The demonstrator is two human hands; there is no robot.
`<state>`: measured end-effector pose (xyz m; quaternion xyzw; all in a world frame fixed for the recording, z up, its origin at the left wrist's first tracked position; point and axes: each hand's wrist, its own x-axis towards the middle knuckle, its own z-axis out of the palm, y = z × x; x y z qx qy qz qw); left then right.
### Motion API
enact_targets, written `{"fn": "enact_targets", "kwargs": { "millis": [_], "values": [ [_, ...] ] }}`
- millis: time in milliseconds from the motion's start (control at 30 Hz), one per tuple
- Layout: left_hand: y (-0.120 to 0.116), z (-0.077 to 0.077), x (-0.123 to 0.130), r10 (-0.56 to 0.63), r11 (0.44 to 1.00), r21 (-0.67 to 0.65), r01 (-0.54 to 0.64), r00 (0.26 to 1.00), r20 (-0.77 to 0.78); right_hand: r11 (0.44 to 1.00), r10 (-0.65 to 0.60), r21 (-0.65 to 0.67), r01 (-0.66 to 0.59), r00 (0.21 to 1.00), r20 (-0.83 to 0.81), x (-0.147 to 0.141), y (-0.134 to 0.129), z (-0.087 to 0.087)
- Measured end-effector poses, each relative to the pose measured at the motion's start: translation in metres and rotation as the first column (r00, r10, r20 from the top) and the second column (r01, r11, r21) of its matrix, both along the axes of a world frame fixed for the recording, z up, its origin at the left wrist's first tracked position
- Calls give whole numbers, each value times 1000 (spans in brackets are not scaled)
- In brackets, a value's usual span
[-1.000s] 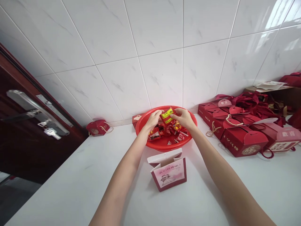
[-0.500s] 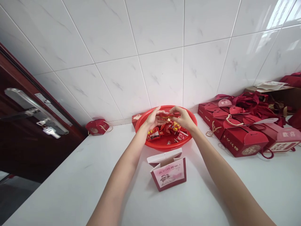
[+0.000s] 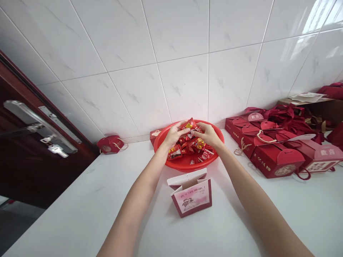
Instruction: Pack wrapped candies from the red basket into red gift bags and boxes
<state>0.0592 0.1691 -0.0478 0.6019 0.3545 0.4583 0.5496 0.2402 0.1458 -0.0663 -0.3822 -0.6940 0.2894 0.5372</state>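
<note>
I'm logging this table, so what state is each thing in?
Left hand: closed on red packets
Right hand: closed on red packets
Red packets: held above basket; seal unclear
Basket: uncovered, holding wrapped sweets
Pictured box: upright, top open
Small left box: closed
Right-hand boxes: grouped, closure unclear
Keys: hanging at door lock
Cardboard box: open

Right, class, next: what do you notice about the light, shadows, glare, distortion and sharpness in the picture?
Head view: window-like glare at upper right on the tiled wall; soft shadow on the white table beside the right forearm; dark door at left; tile seams fanning outward towards the top, as with a wide-angle lens; lettering slightly soft on the open box.
</note>
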Motion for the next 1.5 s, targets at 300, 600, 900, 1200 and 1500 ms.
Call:
{"fn": "enact_targets", "kwargs": {
  "millis": [300,600,900,1200,1500],
  "values": [
    [0,-18,12,-56,891,273,364,683,-728,876,-482,-169,452,830,-279,8,7,-2],
    [7,-26,24,150,872,235,430,223,-963,892,-450,-236,385,805,-386,10,12,-7],
    [21,-23,8,315,926,377,-31,617,-721,898,-433,-303,319,765,-477,10,10,-7],
    [26,-21,5,358,913,379,-151,742,-566,898,-421,-347,270,756,-501,10,10,-6],
    [26,-19,4,353,918,375,-130,699,-622,907,-384,-356,226,793,-473,8,6,-5]
  ]
}}
